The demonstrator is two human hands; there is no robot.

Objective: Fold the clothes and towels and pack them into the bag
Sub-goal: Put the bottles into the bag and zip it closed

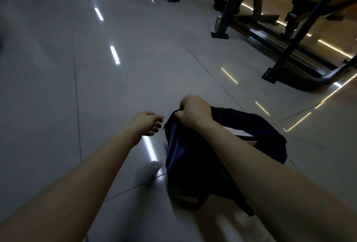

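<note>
Item: dark navy bag (185, 156), slack on the tiled floor (116, 87) just in front of the person, with a pale folded piece (239, 134) showing in its open mouth. The right hand (193, 112) grips the bag's top edge in a closed fist, while the left hand (147, 124) sits just beside that edge, fingers loosely curled, holding nothing. Risk, as judged: held by one edge only, the soft mouth could sag shut or the bag tip, spilling the packed piece. Markings: none legible; a tan patch (183, 197) low on the bag is too blurred to read.
</note>
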